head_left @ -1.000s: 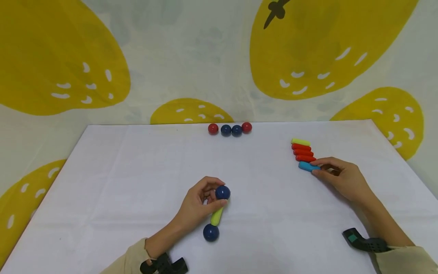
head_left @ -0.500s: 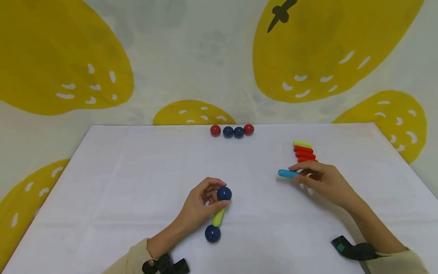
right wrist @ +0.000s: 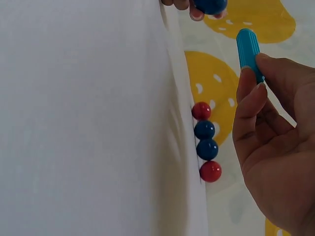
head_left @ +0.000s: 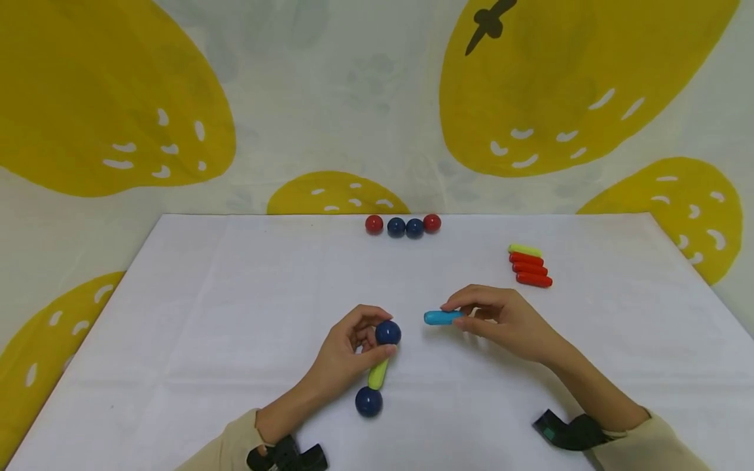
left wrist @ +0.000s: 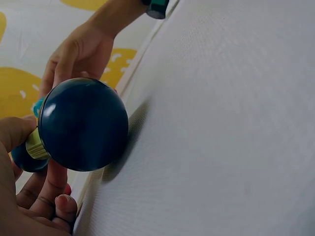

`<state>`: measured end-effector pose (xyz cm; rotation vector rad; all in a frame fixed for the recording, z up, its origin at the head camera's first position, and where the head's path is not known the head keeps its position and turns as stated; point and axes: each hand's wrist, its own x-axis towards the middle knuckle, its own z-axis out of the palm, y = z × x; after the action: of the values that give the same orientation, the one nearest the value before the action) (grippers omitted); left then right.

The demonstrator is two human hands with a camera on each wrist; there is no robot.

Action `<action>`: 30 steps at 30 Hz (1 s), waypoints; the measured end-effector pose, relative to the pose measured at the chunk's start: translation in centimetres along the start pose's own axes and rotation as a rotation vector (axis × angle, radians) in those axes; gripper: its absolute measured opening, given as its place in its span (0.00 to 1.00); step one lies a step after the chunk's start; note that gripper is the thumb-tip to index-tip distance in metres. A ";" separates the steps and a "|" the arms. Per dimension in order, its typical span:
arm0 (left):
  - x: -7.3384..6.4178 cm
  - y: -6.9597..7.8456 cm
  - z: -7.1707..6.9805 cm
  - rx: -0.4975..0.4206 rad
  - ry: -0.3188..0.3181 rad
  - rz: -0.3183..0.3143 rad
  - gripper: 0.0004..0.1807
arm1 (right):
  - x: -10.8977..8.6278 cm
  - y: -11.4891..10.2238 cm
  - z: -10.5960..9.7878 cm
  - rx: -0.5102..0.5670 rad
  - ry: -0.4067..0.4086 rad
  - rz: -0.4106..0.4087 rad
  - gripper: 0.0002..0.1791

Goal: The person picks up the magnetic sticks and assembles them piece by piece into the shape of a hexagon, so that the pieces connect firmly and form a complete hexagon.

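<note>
Between its thumb and fingers, my left hand (head_left: 347, 350) grips a dark blue ball (head_left: 388, 332) at the upper end of a yellow-green rod (head_left: 378, 375). A second dark blue ball (head_left: 368, 401) sits on the rod's lower end; the left wrist view shows this ball (left wrist: 83, 125) large and close. My right hand (head_left: 505, 320) pinches a light blue rod (head_left: 440, 318) by its right end. In the right wrist view the ribbed free end of that rod (right wrist: 247, 46) points toward the left hand. A gap separates the blue rod from the held ball.
Two red and two dark blue balls (head_left: 415, 228) line the back edge of the white table (head_left: 265, 281). Several red rods (head_left: 534, 280) and a yellow-green rod (head_left: 525, 250) lie side by side at the back right. A patterned wall covering (head_left: 353, 98) rises behind.
The right hand has carried the light blue rod away from the row of rods, leftward and nearer to the left hand. The left hand keeps its hold almost unmoved.
</note>
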<state>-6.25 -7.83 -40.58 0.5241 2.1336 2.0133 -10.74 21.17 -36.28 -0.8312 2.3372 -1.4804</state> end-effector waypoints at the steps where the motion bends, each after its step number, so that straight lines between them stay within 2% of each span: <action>1: 0.0 -0.1 0.0 0.002 -0.001 0.001 0.22 | 0.1 0.0 0.3 0.016 -0.008 -0.008 0.14; 7: 0.0 -0.1 0.2 0.016 -0.011 0.008 0.22 | 0.5 0.1 1.5 0.063 -0.050 -0.061 0.14; 17: 0.2 0.1 0.0 0.031 -0.017 0.023 0.22 | 0.4 -0.1 2.4 0.067 -0.048 -0.001 0.14; 25: 0.3 0.0 0.2 0.008 -0.021 0.023 0.24 | 0.4 -0.3 3.2 0.102 -0.043 -0.025 0.14; 30: 0.1 0.0 0.0 0.007 -0.015 0.019 0.24 | 0.6 -0.4 3.6 0.094 -0.036 -0.008 0.14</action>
<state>-6.38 -7.77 -40.53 0.5611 2.1361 2.0058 -9.29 18.03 -37.54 -0.8364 2.2228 -1.5524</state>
